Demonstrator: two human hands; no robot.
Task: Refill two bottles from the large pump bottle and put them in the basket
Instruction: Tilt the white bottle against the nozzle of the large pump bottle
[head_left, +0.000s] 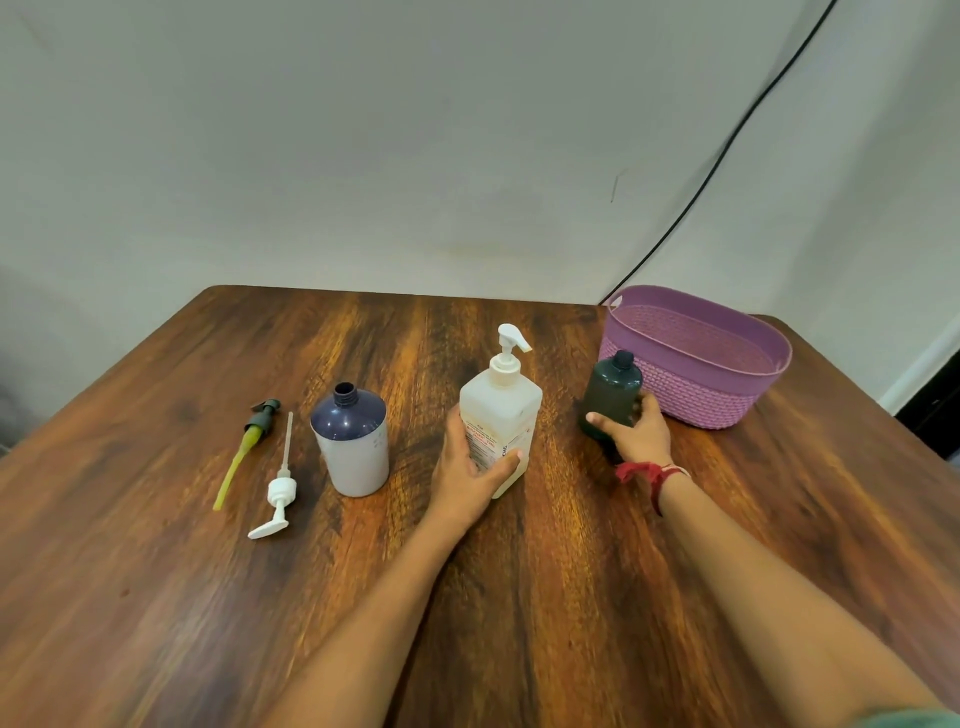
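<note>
The large white pump bottle (501, 410) stands upright mid-table, and my left hand (467, 467) grips its lower body from the near side. My right hand (636, 431) holds a small dark green bottle (610, 395) with an open neck, standing just in front of the purple woven basket (696, 358). The basket looks empty. A dark blue bottle with a white label (350, 441) stands uncapped to the left. Left of it lie two loose pumps on the table: a white one (278, 493) and a dark one with a yellow tube (247, 447).
All this sits on a dark wooden table (467, 597) whose far edge meets a white wall. A black cable (727, 156) runs down the wall behind the basket. I wear a red thread band (649, 475) on my right wrist.
</note>
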